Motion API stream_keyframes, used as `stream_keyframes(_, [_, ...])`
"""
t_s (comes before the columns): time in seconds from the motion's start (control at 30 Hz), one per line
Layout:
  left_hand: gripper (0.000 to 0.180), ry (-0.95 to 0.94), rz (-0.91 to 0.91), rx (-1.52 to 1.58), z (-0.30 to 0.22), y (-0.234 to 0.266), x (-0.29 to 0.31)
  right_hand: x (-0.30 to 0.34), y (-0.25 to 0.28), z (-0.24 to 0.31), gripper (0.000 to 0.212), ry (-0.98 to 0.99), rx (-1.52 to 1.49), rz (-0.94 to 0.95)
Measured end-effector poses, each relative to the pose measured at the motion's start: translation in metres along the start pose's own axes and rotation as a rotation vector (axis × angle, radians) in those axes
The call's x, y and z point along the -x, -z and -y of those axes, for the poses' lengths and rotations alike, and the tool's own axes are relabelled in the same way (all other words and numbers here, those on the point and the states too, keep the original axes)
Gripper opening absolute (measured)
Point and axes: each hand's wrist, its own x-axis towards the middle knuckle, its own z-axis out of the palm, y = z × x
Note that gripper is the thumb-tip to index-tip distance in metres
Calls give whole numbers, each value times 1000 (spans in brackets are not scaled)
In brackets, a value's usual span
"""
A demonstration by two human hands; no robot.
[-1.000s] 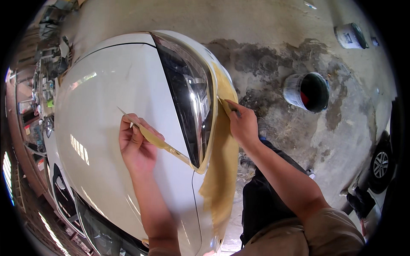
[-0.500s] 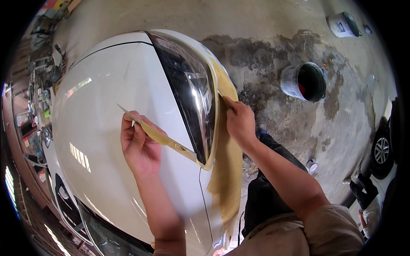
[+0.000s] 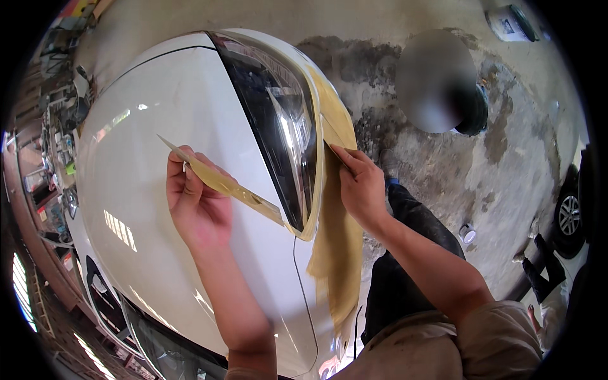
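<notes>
My left hand [image 3: 199,199] pinches the free end of a strip of yellowish masking tape [image 3: 221,183] over a white car's hood [image 3: 145,183]. From my fingers the strip slants down to the near corner of the headlight [image 3: 288,120]. In my right hand [image 3: 364,183] is a thin, dark, flat tool [image 3: 334,152], mostly hidden by the fingers. Its tip touches the masked outer edge of the headlight. Tan masking paper [image 3: 335,247] hangs along the car's side beneath that hand, with a ragged lower edge.
A bucket [image 3: 476,114] stands on the stained concrete floor to the right, largely covered by a blurred patch. Another bucket [image 3: 512,24] is farther off. A small round can [image 3: 467,233] sits beside my leg. At right are a car wheel [image 3: 569,214] and another person [image 3: 550,297].
My left hand has shifted slightly left with the tape strip. My right hand has slid a little along the headlight edge toward its near corner. The view has moved slightly.
</notes>
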Motion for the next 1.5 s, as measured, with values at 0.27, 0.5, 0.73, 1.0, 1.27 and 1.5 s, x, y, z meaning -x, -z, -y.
stream_keyframes(0.27, [21, -14, 21, -48, -1, -2, -1, 18, 0, -2, 39, 59, 8, -17])
stream_keyframes(0.5, [22, -15, 41, -42, -1, 6, -2, 36, 3, -1, 41, 114, 32, -16])
stream_keyframes(0.73, [32, -55, 10, -71, 1, 12, -4, 63, 5, 0, 45, 139, 52, 0])
stream_keyframes(1.0, [35, -52, 77, -50, 0, 21, -8, 93, 7, 3, 52, 184, 80, 10])
stream_keyframes(1.27, [19, -80, 66, -79, 2, 0, -8, 124, 2, 1, 53, 236, 113, 8])
stream_keyframes(1.5, [18, -60, 161, -68, 2, 5, -13, 148, -2, 1, 58, 298, 167, 6])
